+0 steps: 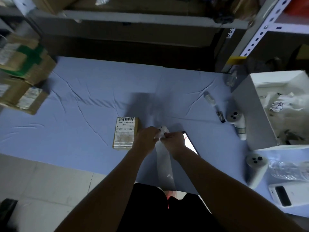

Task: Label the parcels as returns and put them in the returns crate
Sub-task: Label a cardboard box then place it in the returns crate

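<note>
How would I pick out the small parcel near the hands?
Find the blue cloth covering the table. Near its middle, just left of the left hand, lies a small brown parcel. Unlike the green-taped boxes stacked far left, it lies alone, barcode up.

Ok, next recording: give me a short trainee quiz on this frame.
1. True or false: the left hand and the right hand both pinch the white strip.
2. The labelled cardboard parcel lies: A on the floor; B on the blue cloth, beside the left hand; C on a shelf.
3. Fill in: the white crate holding plastic bags stands to the person's ___.
Key: 1 true; 2 B; 3 right.
</note>
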`<state>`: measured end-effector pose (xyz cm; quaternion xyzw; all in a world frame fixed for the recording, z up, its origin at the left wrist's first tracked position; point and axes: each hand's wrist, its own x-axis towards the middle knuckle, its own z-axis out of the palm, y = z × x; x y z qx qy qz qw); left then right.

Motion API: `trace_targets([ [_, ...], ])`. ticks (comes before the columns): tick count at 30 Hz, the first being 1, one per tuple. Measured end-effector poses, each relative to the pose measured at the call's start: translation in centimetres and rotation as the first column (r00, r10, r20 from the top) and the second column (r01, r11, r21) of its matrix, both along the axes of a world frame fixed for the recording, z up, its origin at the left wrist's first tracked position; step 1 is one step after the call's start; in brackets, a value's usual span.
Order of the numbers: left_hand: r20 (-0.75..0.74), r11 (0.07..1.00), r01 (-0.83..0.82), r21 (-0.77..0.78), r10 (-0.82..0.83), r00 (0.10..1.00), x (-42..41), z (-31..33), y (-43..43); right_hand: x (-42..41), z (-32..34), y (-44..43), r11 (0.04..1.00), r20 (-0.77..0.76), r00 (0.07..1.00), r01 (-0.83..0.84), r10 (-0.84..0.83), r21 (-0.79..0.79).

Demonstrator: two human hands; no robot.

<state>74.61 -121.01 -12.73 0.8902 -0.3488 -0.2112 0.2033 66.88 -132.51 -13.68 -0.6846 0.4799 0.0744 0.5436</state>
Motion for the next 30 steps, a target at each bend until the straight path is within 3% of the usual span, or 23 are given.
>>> trace_targets([
  [5,0.001,0.997,0.01,-0.073,-0.01,1.0,0.9,-0.1,0.2,-0.2,0.6,-0.4,0.999,0.123,0.992,-0.036,0.035,0.002],
  [11,0.008,0.998,0.069,-0.001,-0.069,0.998,2.5,0.9,-0.4,0.0,0.7,-0.8,0.995,0.16,0.983,-0.08,0.088,-0.057],
  [15,0.072,0.981,0.168,0.096,-0.175,0.982,3.3,1.1,-0.5,0.1,1.1,-0.8,0.992,0.148,0.982,-0.113,0.121,-0.062],
  [23,0.139,0.984,0.151,0.095,-0.163,0.977,3.7,1.3,-0.8,-0.4,0.7,-0.4,0.995,0.071,0.994,-0.083,0.087,-0.055],
  [26,0.018,0.999,-0.029,-0.037,0.029,0.999,3.4,2.1,-1.2,-0.6,0.4,-0.3,0.992,0.027,0.998,-0.061,0.064,-0.108],
  [28,-0.128,0.959,-0.243,-0.146,0.225,0.966,3.7,2.7,-1.5,-0.6,0.4,-0.3,0.991,-0.012,0.999,-0.034,0.032,-0.131],
  [30,-0.175,0.904,-0.347,-0.249,0.311,0.934,4.3,3.4,-1.6,-0.7,0.5,-0.2,0.984,-0.043,0.998,-0.05,0.043,-0.174],
])
